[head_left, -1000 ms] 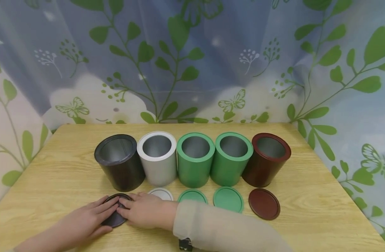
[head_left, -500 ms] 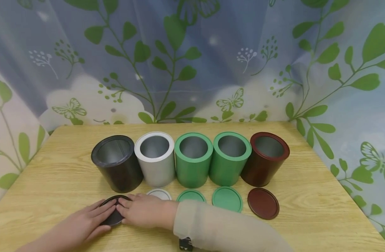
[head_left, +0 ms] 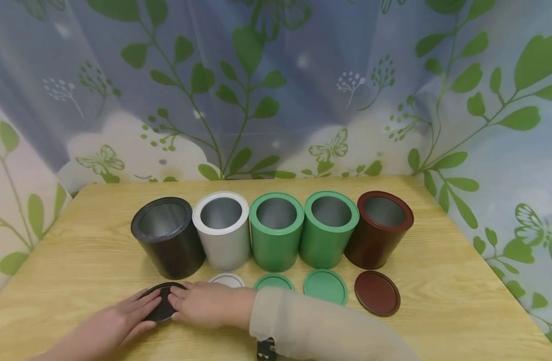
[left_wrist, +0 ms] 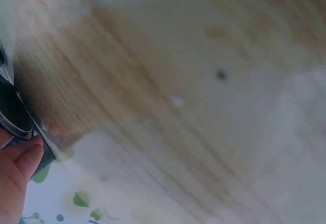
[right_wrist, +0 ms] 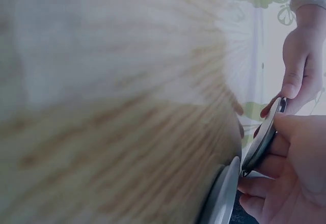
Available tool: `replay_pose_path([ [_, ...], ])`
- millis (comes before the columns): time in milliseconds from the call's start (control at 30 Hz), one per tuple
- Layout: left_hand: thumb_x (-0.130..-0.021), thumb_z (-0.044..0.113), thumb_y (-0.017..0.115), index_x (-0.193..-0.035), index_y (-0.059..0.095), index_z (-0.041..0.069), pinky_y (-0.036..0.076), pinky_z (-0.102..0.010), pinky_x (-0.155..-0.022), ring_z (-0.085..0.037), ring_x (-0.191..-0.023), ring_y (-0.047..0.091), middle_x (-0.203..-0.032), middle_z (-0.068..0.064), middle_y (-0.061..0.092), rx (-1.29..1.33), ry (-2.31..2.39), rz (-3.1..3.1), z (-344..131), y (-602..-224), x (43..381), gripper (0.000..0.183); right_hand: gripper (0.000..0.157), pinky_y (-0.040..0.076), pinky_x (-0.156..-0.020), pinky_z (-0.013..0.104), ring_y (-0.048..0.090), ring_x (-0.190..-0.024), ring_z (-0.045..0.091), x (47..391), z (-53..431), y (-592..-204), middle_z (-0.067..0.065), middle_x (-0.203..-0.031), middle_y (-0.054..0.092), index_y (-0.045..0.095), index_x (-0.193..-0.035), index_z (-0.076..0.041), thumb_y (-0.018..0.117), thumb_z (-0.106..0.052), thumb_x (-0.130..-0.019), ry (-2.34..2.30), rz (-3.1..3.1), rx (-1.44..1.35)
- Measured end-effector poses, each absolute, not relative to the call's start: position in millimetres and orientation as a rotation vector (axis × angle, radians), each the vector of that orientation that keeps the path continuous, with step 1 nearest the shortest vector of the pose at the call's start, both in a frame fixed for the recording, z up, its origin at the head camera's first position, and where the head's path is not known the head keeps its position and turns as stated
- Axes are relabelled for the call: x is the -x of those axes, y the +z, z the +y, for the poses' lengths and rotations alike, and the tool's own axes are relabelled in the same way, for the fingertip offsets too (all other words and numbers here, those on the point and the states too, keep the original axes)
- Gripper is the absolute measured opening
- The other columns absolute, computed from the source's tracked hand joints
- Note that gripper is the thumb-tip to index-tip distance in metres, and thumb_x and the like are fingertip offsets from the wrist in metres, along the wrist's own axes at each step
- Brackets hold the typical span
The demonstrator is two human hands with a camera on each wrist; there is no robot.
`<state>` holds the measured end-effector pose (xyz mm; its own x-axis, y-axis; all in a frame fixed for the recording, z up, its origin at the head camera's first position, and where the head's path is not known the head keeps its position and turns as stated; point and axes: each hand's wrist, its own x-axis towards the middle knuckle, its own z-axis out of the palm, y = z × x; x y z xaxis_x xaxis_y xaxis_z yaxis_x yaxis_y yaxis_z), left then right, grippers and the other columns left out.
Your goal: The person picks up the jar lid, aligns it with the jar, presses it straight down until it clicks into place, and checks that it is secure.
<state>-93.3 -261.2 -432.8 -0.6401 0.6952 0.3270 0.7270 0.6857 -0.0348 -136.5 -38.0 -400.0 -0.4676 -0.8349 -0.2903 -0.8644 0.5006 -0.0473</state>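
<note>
A round black lid (head_left: 166, 303) lies on the table in front of the black can (head_left: 169, 238). My left hand (head_left: 109, 321) reaches in from the left, its extended fingers touching the lid's left edge. On the other side my right hand (head_left: 212, 303), in a beige sleeve (head_left: 321, 321), touches the lid's right edge with its fingertips. In the right wrist view the black lid (right_wrist: 262, 140) appears edge-on between the left hand (right_wrist: 303, 66) and the right hand (right_wrist: 290, 178). The left wrist view catches the left hand (left_wrist: 18, 175) beside a dark disc (left_wrist: 14, 109).
A white can (head_left: 223, 238), two green cans (head_left: 276, 240) and a dark red can (head_left: 378, 235) stand lidless in the row. In front lie a white lid (head_left: 227, 280), partly hidden, two green lids (head_left: 325, 287) and a dark red lid (head_left: 377, 293). A patterned curtain (head_left: 276, 100) hangs behind.
The fingers of both hands have drawn slightly outward, so more of the black lid's top shows. Lid and cans keep their places; the head view has shifted slightly.
</note>
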Motion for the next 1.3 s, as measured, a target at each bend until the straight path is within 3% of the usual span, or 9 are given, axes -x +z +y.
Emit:
replay_pose_path([
  [267, -0.076, 0.034, 0.076, -0.111, 0.069, 0.007, 0.051, -0.024, -0.077, -0.022, -0.1, 0.063, -0.115, -0.007, 0.064, 1.047, -0.196, -2.596, -262, -431, 89, 0.045, 0.052, 0.026, -0.106, 0.021, 0.029, -0.134, 0.011, 137, -36, -398, -0.004, -0.148, 0.03, 0.034, -0.146, -0.017, 0.027, -0.042, -0.101, 0.069, 2.441, 1.463],
  [400, -0.074, 0.031, 0.078, -0.111, 0.069, 0.008, 0.039, -0.008, -0.087, -0.021, -0.101, 0.062, -0.115, -0.007, 0.064, 1.053, -0.241, -2.586, -261, -429, 86, 0.045, 0.051, 0.027, -0.105, 0.021, 0.032, -0.133, 0.012, 134, -33, -395, -0.003, -0.147, 0.033, 0.038, -0.144, -0.016, 0.028, -0.042, -0.101, 0.066, 2.456, 1.475],
  [600, -0.075, 0.03, 0.077, -0.117, 0.067, 0.01, 0.032, -0.004, -0.092, -0.016, -0.107, 0.059, -0.12, -0.004, 0.062, 0.991, -0.274, -2.589, -256, -423, 82, 0.048, 0.05, 0.027, -0.105, 0.02, 0.033, -0.132, 0.013, 132, -28, -383, -0.001, -0.147, 0.034, 0.037, -0.145, -0.018, 0.028, -0.041, -0.102, 0.097, 2.489, 1.496],
  [800, -0.073, 0.026, 0.078, -0.118, 0.066, 0.007, 0.022, -0.003, -0.097, 0.002, -0.125, 0.036, -0.121, -0.006, 0.062, 1.006, -0.342, -2.494, -252, -412, 80, 0.05, 0.048, 0.03, -0.105, 0.023, 0.035, -0.131, 0.015, 129, -25, -370, -0.001, -0.147, 0.034, 0.037, -0.145, -0.022, 0.028, -0.041, -0.102, 0.112, 2.511, 1.519],
  [900, -0.075, 0.025, 0.077, -0.12, 0.064, 0.007, 0.018, -0.003, -0.099, 0.005, -0.128, 0.03, -0.123, -0.007, 0.06, 1.027, -0.373, -2.463, -250, -408, 80, 0.051, 0.048, 0.03, -0.105, 0.023, 0.037, -0.13, 0.015, 126, -23, -364, -0.001, -0.145, 0.037, 0.038, -0.144, -0.022, 0.028, -0.041, -0.102, 0.138, 2.541, 1.535],
  [1067, -0.082, 0.029, 0.071, -0.123, 0.062, 0.007, 0.021, -0.005, -0.099, 0.0, -0.128, 0.034, -0.126, -0.007, 0.058, 1.056, -0.424, -2.409, -249, -400, 81, 0.048, 0.046, 0.03, -0.105, 0.022, 0.04, -0.128, 0.015, 122, -21, -350, -0.002, -0.142, 0.041, 0.041, -0.142, -0.024, 0.03, -0.042, -0.101, 0.185, 2.611, 1.536],
  [1300, -0.097, 0.043, 0.045, -0.121, 0.063, 0.003, 0.024, -0.006, -0.099, -0.004, -0.129, 0.036, -0.128, -0.006, 0.057, 1.115, -0.443, -2.318, -245, -387, 80, 0.049, 0.045, 0.033, -0.103, 0.024, 0.041, -0.127, 0.015, 114, -15, -333, -0.003, -0.141, 0.043, 0.044, -0.141, -0.024, 0.031, -0.042, -0.101, 0.193, 2.668, 1.544],
])
